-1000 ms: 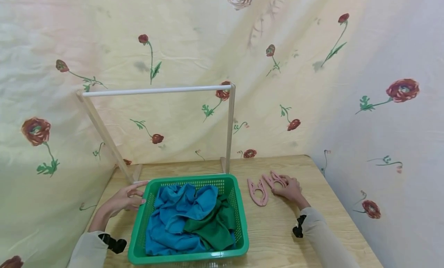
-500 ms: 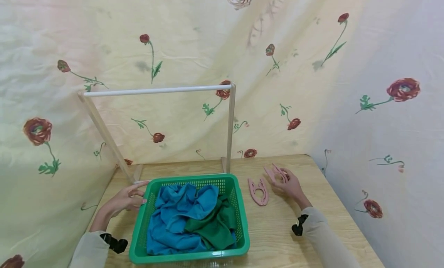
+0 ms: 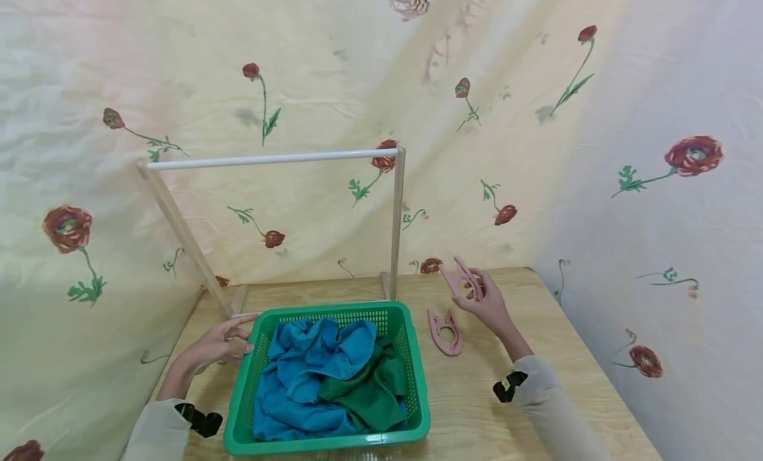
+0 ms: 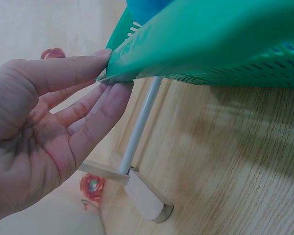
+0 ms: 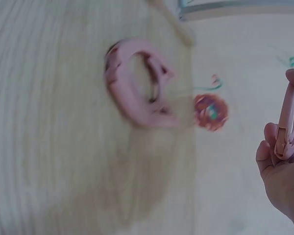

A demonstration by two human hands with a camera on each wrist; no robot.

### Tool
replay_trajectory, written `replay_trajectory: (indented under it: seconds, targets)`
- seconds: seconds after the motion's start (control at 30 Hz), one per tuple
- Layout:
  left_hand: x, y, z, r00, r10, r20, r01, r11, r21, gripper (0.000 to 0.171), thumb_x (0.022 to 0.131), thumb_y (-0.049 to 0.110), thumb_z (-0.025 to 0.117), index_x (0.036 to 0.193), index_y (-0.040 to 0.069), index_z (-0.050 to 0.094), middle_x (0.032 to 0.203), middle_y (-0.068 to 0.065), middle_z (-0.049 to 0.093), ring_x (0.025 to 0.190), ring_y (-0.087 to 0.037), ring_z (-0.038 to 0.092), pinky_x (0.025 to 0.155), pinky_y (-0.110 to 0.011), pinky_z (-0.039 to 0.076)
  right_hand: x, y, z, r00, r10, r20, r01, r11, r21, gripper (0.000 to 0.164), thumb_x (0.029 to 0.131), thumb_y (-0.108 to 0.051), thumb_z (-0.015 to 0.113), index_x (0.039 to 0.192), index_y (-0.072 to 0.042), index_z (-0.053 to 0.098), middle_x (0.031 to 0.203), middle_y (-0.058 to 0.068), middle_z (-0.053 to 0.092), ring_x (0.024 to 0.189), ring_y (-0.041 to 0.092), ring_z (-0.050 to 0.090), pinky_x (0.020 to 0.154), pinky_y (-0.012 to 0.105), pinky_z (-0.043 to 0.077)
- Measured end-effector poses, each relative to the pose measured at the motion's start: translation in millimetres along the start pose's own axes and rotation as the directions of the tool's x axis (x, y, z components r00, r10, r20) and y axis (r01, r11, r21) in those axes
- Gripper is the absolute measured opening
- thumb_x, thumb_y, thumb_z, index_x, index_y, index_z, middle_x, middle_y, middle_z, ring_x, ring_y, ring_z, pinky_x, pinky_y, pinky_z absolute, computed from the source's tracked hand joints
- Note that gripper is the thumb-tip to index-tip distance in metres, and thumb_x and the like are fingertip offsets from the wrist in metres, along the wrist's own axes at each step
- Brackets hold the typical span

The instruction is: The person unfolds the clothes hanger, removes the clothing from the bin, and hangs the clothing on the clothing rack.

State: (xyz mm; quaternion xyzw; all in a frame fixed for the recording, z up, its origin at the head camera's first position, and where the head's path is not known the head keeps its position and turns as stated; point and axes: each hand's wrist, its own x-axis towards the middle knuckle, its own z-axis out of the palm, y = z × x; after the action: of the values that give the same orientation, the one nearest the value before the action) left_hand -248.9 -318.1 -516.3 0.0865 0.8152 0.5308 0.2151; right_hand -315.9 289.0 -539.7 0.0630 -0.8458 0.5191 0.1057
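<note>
My right hand (image 3: 490,307) holds a pink folding hanger (image 3: 461,281), folded up, in the air above the right part of the table. In the right wrist view the fingers and thumb grip this held hanger (image 5: 288,122) at its edges. A second folded pink hanger (image 3: 446,334) lies on the table between that hand and the green plastic basket (image 3: 419,381). My left hand (image 3: 216,345) is at the basket's left rim. Thumb and fingertips pinch the rim (image 4: 118,68) in the left wrist view. Inside the basket are a crumpled blue cloth (image 3: 310,361) and a dark green cloth (image 3: 372,388).
Behind the basket stands a rack with wooden posts (image 3: 397,229) and a white top bar (image 3: 274,159). Flower-printed fabric (image 3: 334,83) hangs at the back and sides of the wooden table (image 3: 471,401).
My right hand has lifted one pink folding hanger off the table and carried it up and slightly left. The left hand stays at the basket rim.
</note>
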Motion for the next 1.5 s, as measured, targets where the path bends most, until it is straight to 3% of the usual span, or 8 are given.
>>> replay_trajectory:
  seconds: [0.2, 0.47, 0.6, 0.87, 1.03, 1.23, 1.4, 1.5]
  targets:
    - [-1.0, -1.0, 4.6, 1.0, 0.014, 0.009, -0.014, 1.0, -0.002, 0.079, 0.096, 0.013, 0.068, 0.16, 0.001, 0.023, 0.129, -0.032, 0.054, 0.098, -0.025, 0.068, 0.083, -0.052, 0.061, -1, -30, 7, 0.997, -0.075, 0.006, 0.075, 0.996, 0.055, 0.078, 0.084, -0.011, 0.083, 0.151, -0.008, 0.042, 0.12, 0.025, 0.062, 0.085, 0.015, 0.06, 0.063, 0.018, 0.047]
    - [-1.2, -0.8, 5.0, 1.0, 0.007, 0.008, -0.007, 1.0, -0.009, 0.079, 0.095, 0.008, 0.068, 0.16, 0.0, 0.023, 0.126, -0.031, 0.055, 0.097, -0.025, 0.069, 0.08, -0.049, 0.063, -17, -100, 10, 0.986, -0.165, 0.011, 0.163, 0.981, 0.105, 0.077, 0.084, -0.002, 0.08, 0.149, 0.004, 0.039, 0.115, 0.022, 0.061, 0.084, 0.031, 0.061, 0.059, 0.019, 0.046]
    - [-1.3, 2.5, 4.4, 1.0, 0.0, 0.003, 0.0, 1.0, -0.003, 0.079, 0.095, 0.007, 0.068, 0.159, 0.0, 0.024, 0.125, -0.03, 0.055, 0.097, -0.025, 0.068, 0.079, -0.047, 0.063, -19, -121, 15, 0.979, -0.203, -0.011, 0.202, 0.97, 0.131, 0.076, 0.083, 0.001, 0.08, 0.148, 0.004, 0.041, 0.114, 0.024, 0.062, 0.086, 0.039, 0.06, 0.061, 0.019, 0.046]
    - [-2.5, 11.0, 4.1, 1.0, -0.026, -0.001, 0.026, 0.999, 0.041, 0.079, 0.092, 0.002, 0.068, 0.158, -0.004, 0.025, 0.117, -0.027, 0.058, 0.095, -0.025, 0.066, 0.078, -0.048, 0.063, -28, -154, 31, 0.974, -0.224, -0.023, 0.224, 0.961, 0.162, 0.076, 0.081, 0.002, 0.082, 0.146, 0.004, 0.043, 0.106, 0.033, 0.061, 0.076, 0.032, 0.055, 0.056, 0.019, 0.041]
    - [-2.0, 17.9, 3.5, 0.999, -0.046, -0.028, 0.048, 0.995, 0.084, 0.076, 0.09, -0.002, 0.068, 0.155, -0.007, 0.028, 0.114, -0.026, 0.059, 0.092, -0.025, 0.067, 0.078, -0.05, 0.063, -33, -171, 41, 0.974, -0.226, -0.018, 0.225, 0.957, 0.184, 0.076, 0.081, 0.001, 0.082, 0.146, 0.004, 0.043, 0.108, 0.024, 0.063, 0.085, 0.042, 0.059, 0.059, 0.019, 0.042]
    - [-0.6, 26.8, 6.5, 0.995, -0.076, -0.059, 0.082, 0.99, 0.114, 0.075, 0.089, -0.003, 0.067, 0.154, -0.008, 0.03, 0.113, -0.026, 0.06, 0.09, -0.024, 0.067, 0.078, -0.049, 0.063, -39, -182, 51, 0.974, -0.226, -0.013, 0.223, 0.952, 0.209, 0.077, 0.081, 0.002, 0.083, 0.147, 0.002, 0.043, 0.111, 0.027, 0.063, 0.085, 0.046, 0.055, 0.059, 0.018, 0.04]
    - [3.0, 41.6, 7.9, 0.993, -0.076, -0.095, 0.091, 0.982, 0.167, 0.074, 0.091, 0.001, 0.067, 0.153, -0.012, 0.029, 0.127, -0.039, 0.054, 0.107, -0.041, 0.065, 0.089, -0.054, 0.059, -41, -189, 57, 0.971, -0.239, -0.009, 0.236, 0.95, 0.205, 0.077, 0.081, 0.002, 0.082, 0.146, 0.003, 0.043, 0.115, 0.026, 0.064, 0.086, 0.036, 0.058, 0.06, 0.019, 0.043]
    - [5.7, 59.9, 9.9, 0.989, -0.046, -0.139, 0.075, 0.976, 0.205, 0.074, 0.094, 0.006, 0.067, 0.154, -0.012, 0.027, 0.144, -0.044, 0.038, 0.129, -0.056, 0.046, 0.101, -0.063, 0.049, -43, -195, 59, 0.97, -0.244, -0.004, 0.241, 0.952, 0.189, 0.076, 0.081, 0.003, 0.082, 0.146, 0.004, 0.043, 0.115, 0.024, 0.065, 0.086, 0.027, 0.059, 0.06, 0.019, 0.044]
